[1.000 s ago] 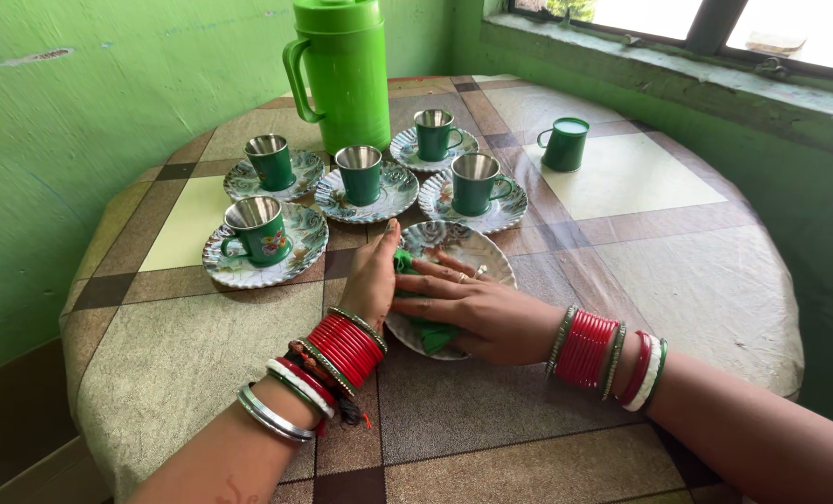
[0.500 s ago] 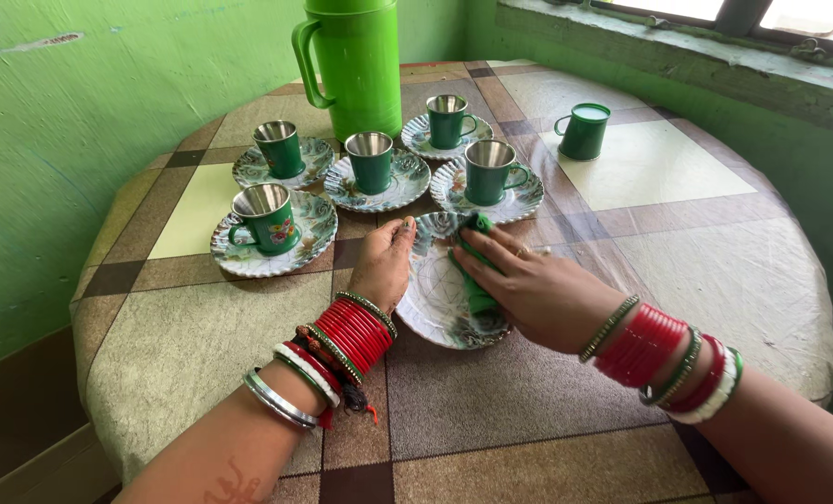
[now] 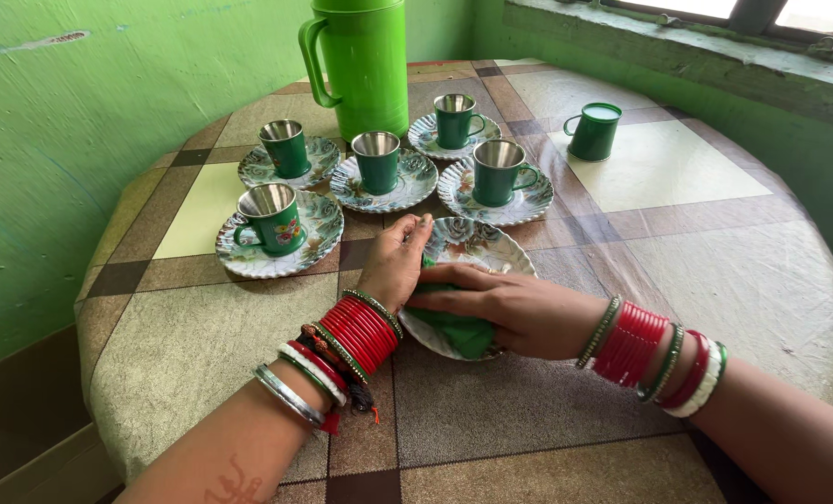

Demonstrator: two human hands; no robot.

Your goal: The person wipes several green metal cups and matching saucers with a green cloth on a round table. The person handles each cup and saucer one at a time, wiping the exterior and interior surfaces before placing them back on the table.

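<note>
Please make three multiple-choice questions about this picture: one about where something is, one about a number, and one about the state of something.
1. Where does the tall green jug stand?
A. behind the cups, at the far side of the table
B. on the floor
C. on the window sill

2. How many green cups stand on saucers?
A. three
B. five
C. seven

3. What is on the saucer under the hands?
A. a cup
B. a spoon
C. a green cloth, no cup

Answers:
1. A, the jug rises beyond the cups on the table.
2. B, five cups have saucers; a sixth cup stands alone.
3. C, the right hand presses the cloth on it while the left hand steadies its rim.
</note>
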